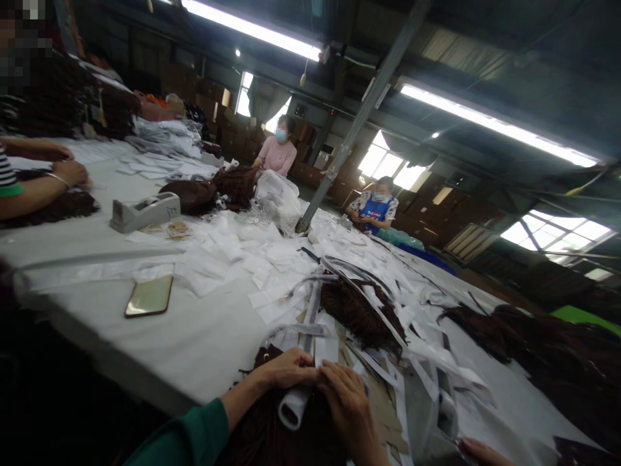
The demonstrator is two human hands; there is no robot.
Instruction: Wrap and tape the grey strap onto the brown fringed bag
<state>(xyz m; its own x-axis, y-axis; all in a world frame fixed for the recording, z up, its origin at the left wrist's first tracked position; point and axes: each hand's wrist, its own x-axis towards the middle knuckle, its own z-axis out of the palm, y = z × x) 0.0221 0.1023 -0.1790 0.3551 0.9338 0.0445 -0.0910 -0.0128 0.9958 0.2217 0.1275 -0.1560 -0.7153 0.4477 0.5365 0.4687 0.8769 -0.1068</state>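
Note:
My left hand (294, 367) and my right hand (347, 395) meet at the bottom centre, thumbs and fingertips closed together on a white strip (326, 349). A hollow white tube (292, 411) pokes out below them, its open end toward me. Under both hands lies a dark brown item (262, 424), soft and apparently fabric, partly covered by my forearms. Just beyond my fingers is a clear plastic-covered band (313, 301). To the right of that band rests a brown fringed piece (359, 307) with pale curved bands across it.
A phone (149, 296) and a tape dispenser (144, 211) lie on the white table (204, 343). Loose white papers (272, 259) cover its middle. Dark brown material (548, 362) spreads at right. Another person's hand (480, 450) reaches in at bottom right; co-workers stand around the table.

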